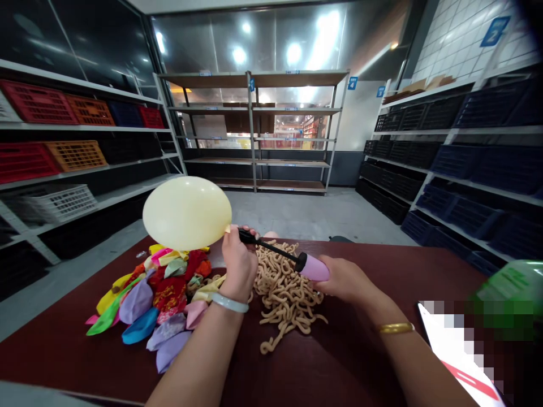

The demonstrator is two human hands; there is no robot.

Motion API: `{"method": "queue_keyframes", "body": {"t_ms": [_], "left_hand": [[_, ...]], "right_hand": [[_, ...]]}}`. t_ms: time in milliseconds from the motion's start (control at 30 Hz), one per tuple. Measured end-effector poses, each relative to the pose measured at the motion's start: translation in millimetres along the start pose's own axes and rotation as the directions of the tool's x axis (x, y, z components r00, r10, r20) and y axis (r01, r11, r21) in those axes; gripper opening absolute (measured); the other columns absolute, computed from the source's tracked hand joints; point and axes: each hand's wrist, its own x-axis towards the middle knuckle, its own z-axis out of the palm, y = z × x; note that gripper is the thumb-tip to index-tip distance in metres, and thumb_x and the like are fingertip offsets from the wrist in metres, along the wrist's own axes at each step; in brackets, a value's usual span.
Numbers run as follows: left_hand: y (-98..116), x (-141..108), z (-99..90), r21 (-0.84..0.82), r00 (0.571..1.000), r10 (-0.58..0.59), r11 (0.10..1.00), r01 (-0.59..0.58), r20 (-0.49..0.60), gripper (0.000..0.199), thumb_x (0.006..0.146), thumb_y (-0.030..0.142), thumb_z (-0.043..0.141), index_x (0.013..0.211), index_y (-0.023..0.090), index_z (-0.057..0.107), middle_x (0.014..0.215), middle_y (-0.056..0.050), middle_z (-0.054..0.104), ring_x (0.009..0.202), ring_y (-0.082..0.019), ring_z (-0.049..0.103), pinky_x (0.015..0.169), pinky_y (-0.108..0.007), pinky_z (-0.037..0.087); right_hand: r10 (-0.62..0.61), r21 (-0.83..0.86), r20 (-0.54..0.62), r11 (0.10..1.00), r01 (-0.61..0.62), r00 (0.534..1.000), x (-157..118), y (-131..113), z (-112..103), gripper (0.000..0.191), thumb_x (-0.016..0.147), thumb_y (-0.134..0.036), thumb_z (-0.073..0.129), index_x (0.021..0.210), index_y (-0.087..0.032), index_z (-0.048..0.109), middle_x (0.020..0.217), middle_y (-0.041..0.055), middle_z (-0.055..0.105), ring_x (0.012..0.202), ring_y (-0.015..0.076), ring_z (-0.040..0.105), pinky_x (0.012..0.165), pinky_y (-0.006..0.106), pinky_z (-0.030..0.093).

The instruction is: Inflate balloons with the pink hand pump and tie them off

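A pale yellow balloon (186, 212), swollen with air, sits on the nozzle end of a hand pump (314, 267) with a pink-lilac barrel and a black rod. My left hand (240, 257) is closed around the balloon's neck and the pump's black nozzle end. At the other end, my right hand (345, 278) grips the pink-lilac barrel. The black rod shows between my hands. Beneath the pump lies a heap of tan, curly, rope-like pieces (284, 288). Left of my left wrist is a pile of limp, colourful balloon-like pouches (169, 294), some tied or bulging.
The dark red table (339, 350) holds all of this. A phone or card with a white face (453, 345), partly pixelated, and a green plastic bag (509, 294) lie at the right. Shelves with crates (76, 155) stand left and right; a rack (254, 135) stands behind.
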Motion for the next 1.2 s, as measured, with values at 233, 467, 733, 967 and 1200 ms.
{"method": "queue_keyframes", "body": {"t_ms": [233, 467, 733, 967, 1200], "left_hand": [[-10, 7, -8.5, -0.017, 0.999, -0.008, 1.0, 0.008, -0.033, 0.027, 0.077, 0.03, 0.067, 0.079, 0.02, 0.042, 0.067, 0.003, 0.054, 0.057, -0.011, 0.056, 0.056, -0.025, 0.043], [-46, -34, -1.3, 0.033, 0.992, -0.117, 0.993, 0.116, 0.041, 0.021, 0.081, 0.029, 0.064, 0.081, 0.019, 0.045, 0.07, 0.001, 0.058, 0.06, -0.012, 0.057, 0.063, -0.028, 0.047], [-61, -69, 8.5, 0.017, 0.968, -0.238, 0.971, 0.238, 0.08, 0.021, 0.079, 0.029, 0.068, 0.086, 0.018, 0.051, 0.071, 0.001, 0.058, 0.061, -0.011, 0.057, 0.064, -0.027, 0.048], [-62, -68, 4.2, 0.069, 0.973, -0.229, 0.971, 0.227, 0.02, 0.015, 0.081, 0.027, 0.064, 0.087, 0.015, 0.057, 0.079, -0.002, 0.063, 0.075, -0.012, 0.062, 0.077, -0.029, 0.049], [-62, -59, 0.5, 0.171, 0.983, -0.179, 0.97, 0.17, 0.039, 0.014, 0.081, 0.03, 0.061, 0.081, 0.016, 0.059, 0.078, -0.002, 0.064, 0.073, -0.014, 0.062, 0.078, -0.03, 0.048]], "right_hand": [[-0.038, -0.035, -0.02, 0.999, 0.037, 0.999, -5, 10, -7, 0.032, 0.071, -0.052, 0.064, 0.089, -0.025, 0.063, 0.081, 0.0019, 0.069, 0.07, 0.0198, 0.061, 0.054, 0.029, 0.03], [-0.032, -0.062, -0.015, 0.998, 0.031, 0.999, -6, 5, -8, 0.034, 0.07, -0.053, 0.065, 0.086, -0.023, 0.062, 0.081, 0.0031, 0.07, 0.07, 0.0202, 0.062, 0.053, 0.029, 0.026], [-0.082, -0.033, -0.068, 0.996, 0.079, 0.994, -8, -8, -4, 0.043, 0.072, -0.056, 0.064, 0.099, -0.023, 0.062, 0.087, 0.0049, 0.071, 0.072, 0.023, 0.064, 0.053, 0.029, 0.03], [-0.32, -0.122, -0.191, 0.946, 0.301, 0.928, -12, -20, 2, 0.066, 0.086, -0.04, 0.055, 0.147, -0.035, 0.032, 0.11, 0.0063, 0.064, 0.083, 0.0227, 0.064, 0.059, 0.029, 0.039], [-0.306, -0.141, -0.226, 0.95, 0.28, 0.925, -10, -21, 6, 0.052, 0.087, -0.04, 0.055, 0.137, -0.03, 0.045, 0.107, 0.0072, 0.064, 0.08, 0.0226, 0.065, 0.061, 0.031, 0.04]]}}
